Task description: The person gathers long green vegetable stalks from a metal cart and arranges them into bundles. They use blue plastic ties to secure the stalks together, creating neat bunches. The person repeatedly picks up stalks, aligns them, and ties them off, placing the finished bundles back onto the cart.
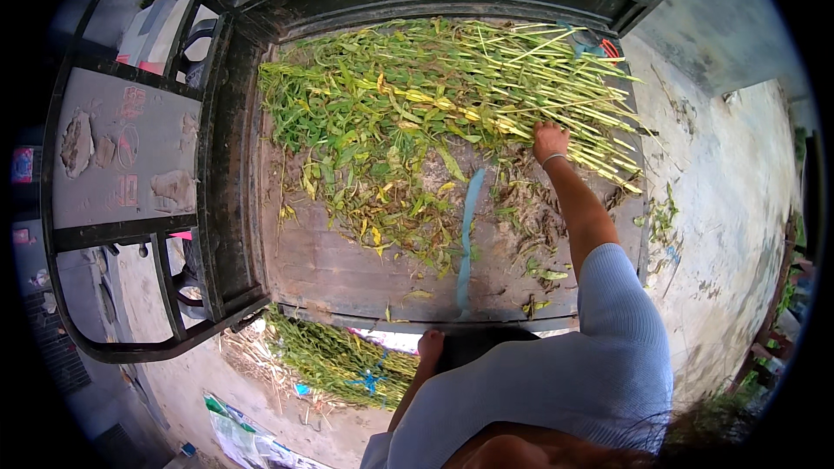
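A thick layer of cut leafy plant stalks (417,95) lies across the cargo bed, leaves toward the left and bare pale-green stems toward the right. My right hand (550,137) reaches over the bed, its fingers curled round a few stems at the near side of the layer. By the bed's near edge my left hand (431,344) hangs low and looks bent; its fingers do not show clearly. A flat blue-green strip (469,239) lies on the bed between the leaves and my body.
Dark metal rails and a tailgate-like frame (130,165) border the cargo bed (313,269) at left and back. A tied leafy bundle (334,356) with blue string lies on the ground below the near edge. Loose leaves (543,274) litter the bed. Concrete floor (704,208) stretches to the right.
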Demonstrator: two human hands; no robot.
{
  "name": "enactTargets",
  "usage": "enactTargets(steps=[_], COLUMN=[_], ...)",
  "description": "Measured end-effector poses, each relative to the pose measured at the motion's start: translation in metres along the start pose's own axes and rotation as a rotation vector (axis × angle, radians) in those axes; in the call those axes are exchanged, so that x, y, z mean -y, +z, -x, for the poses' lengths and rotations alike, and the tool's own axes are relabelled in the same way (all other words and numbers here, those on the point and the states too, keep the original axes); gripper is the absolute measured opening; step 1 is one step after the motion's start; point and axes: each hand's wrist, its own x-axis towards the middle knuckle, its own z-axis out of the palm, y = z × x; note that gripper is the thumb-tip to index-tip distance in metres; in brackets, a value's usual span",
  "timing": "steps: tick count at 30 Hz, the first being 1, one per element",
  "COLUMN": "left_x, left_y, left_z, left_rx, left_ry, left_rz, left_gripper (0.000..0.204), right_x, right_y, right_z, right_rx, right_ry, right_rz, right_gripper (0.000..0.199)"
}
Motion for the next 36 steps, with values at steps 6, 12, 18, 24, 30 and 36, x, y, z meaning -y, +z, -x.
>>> enactTargets(steps=[6,12,18,24,30,36], left_x=[0.003,-0.007,-0.061,-0.129,-0.253,-0.371], left_y=[-0.015,-0.036,-0.067,-0.102,-0.158,-0.179], left_z=[0.013,0.0,0.0,0.026,0.054,0.068], left_rx=[-0.026,0.094,0.093,0.139,0.367,0.76], left_ry=[-0.29,-0.108,0.169,0.124,0.336,0.639], left_rz=[0.586,0.877,0.818,0.872,1.014,1.408], left_gripper=[0.014,0.007,0.007,0.008,0.041,0.088], right_x=[-0.031,-0.052,-0.112,-0.171,-0.199,-0.184], right_y=[-0.073,-0.194,-0.248,-0.293,-0.252,-0.224], right_z=[0.006,0.06,0.108,0.162,0.213,0.265], right_rx=[-0.226,-0.505,-0.653,-0.617,-0.522,-0.4], right_ry=[-0.225,-0.346,-0.274,-0.253,-0.256,-0.425], right_rz=[-0.165,-0.332,-0.491,-0.624,-0.764,-0.807], right_gripper=[0.013,0.013,0.015,0.017,0.016,0.015])
